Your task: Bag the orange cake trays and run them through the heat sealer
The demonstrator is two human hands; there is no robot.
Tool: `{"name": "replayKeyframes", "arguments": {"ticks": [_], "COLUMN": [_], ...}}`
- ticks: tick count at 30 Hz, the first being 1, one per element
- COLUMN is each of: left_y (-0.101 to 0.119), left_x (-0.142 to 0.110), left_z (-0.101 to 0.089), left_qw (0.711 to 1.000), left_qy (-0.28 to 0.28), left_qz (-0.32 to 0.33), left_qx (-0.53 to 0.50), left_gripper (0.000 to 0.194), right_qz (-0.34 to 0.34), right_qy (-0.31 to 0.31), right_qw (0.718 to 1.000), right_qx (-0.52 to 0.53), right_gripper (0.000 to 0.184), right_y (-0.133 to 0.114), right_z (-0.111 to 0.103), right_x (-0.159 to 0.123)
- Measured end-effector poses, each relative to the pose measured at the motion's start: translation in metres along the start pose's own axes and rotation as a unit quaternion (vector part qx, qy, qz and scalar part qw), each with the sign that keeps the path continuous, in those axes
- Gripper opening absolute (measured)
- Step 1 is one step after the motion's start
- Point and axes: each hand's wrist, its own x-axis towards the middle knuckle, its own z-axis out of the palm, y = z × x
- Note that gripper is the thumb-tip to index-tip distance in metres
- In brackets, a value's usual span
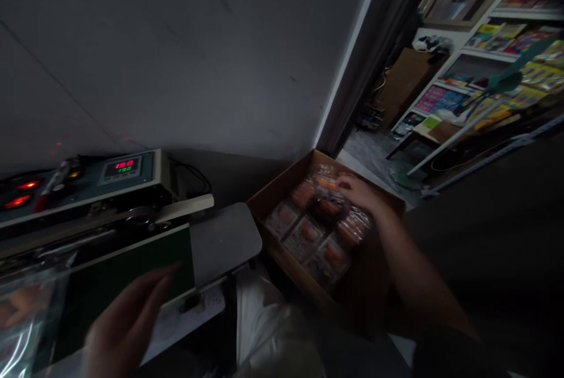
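Observation:
My right hand (358,191) reaches into an open cardboard box (296,267), its fingers curled on the edge of a clear plastic packet (326,183) with orange-brown contents. Several similar packets lie in rows beneath and beside it. My left hand (127,319), somewhat blurred, hangs over the dark green conveyor belt (127,269) of a sealing machine, fingers stretched out and nothing in them. Left of that hand, at the frame's edge, another clear packet (26,307) with orange-brown pieces rests on the belt.
The sealing machine's control box (127,169) shows lit digits and stands along the grey wall. A metal end plate (224,243) reaches from the belt toward the box. Past the doorway are stocked shelves (489,54), a stool (434,131) and a green-based stand (405,179).

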Motion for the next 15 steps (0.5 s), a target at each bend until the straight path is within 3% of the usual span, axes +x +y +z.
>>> {"name": "replayKeyframes", "arguments": {"ticks": [2, 4, 7, 10, 12, 15], "left_y": [0.032, 0.069, 0.11, 0.111, 0.091, 0.053], "left_x": [0.01, 0.022, 0.032, 0.03, 0.028, 0.027], "left_z": [0.03, 0.058, 0.08, 0.077, 0.069, 0.057], "left_qw": [0.993, 0.966, 0.919, 0.89, 0.897, 0.911], "left_qy": [-0.068, -0.14, -0.225, -0.289, -0.265, -0.19], "left_qz": [0.09, 0.168, 0.215, 0.14, 0.057, -0.024], "left_qx": [-0.042, -0.137, -0.243, -0.323, -0.35, -0.364], "left_gripper": [0.043, 0.062, 0.092, 0.081, 0.065, 0.059], "right_qz": [-0.136, -0.217, -0.27, -0.265, -0.231, -0.134], "right_qy": [-0.023, -0.055, -0.054, 0.002, 0.037, 0.083], "right_qw": [0.985, 0.964, 0.946, 0.932, 0.908, 0.843], "right_qx": [0.102, 0.146, 0.171, 0.246, 0.348, 0.515], "right_gripper": [0.015, 0.023, 0.024, 0.02, 0.025, 0.043], "right_y": [-0.041, -0.09, -0.16, -0.204, -0.218, -0.225], "right_z": [-0.043, -0.075, -0.082, -0.043, 0.0, 0.069], "right_x": [-0.007, -0.019, -0.034, -0.036, -0.031, -0.032]}}
